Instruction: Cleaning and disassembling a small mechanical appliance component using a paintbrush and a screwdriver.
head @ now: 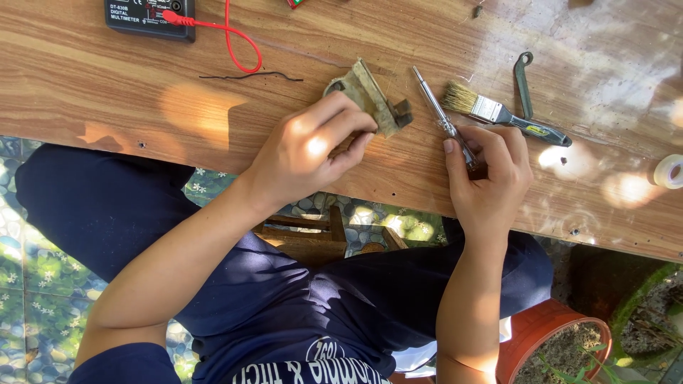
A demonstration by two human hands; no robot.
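My left hand [309,146] grips a small, dusty, greenish metal part [370,96] and holds it down on the wooden table [142,99]. Its fingers cover the part's near side. My right hand [491,174] is closed around the handle of a screwdriver [437,107]. The shiny shaft points away from me, and its tip lies just right of the part, not touching it as far as I can tell.
A paintbrush [498,114] and a small metal lever [523,82] lie right of the screwdriver. A black multimeter [149,16] with a red lead [235,43] sits far left; a thin wire [249,75] lies below. A tape roll [669,171] is at the right edge, a plant pot [562,348] below.
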